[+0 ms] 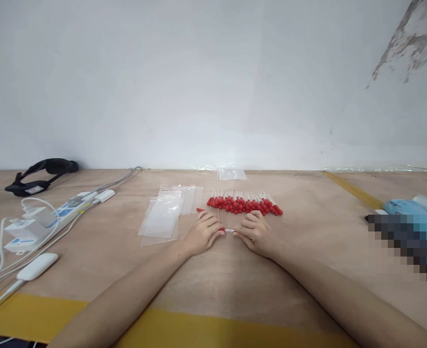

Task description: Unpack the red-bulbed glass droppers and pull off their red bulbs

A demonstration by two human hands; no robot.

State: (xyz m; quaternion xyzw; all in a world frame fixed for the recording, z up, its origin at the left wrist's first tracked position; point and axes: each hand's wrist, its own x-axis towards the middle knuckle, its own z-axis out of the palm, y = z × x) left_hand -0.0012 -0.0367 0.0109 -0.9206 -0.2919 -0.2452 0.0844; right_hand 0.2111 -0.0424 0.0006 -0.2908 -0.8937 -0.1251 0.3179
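Note:
Between my two hands lies a thin red-tipped white stick (229,231), held level just above or on the table. My left hand (205,232) pinches its red end, fingers curled closed. The far end is in the fingertips of my right hand (255,234), closed as well. Just beyond my fingers is a pile of similar red-tipped sticks (240,205), red ends toward me and white shafts pointing to the wall. A small red piece (200,210) shows past my left knuckles; what it belongs to is hidden.
Clear zip bags (161,217) overlap left of the pile, and another clear sheet (232,174) lies by the wall. Far left are a power strip (68,212) with plugs and cables, a white device (37,267) and a black strap (47,174). A blue packet (409,209) sits right.

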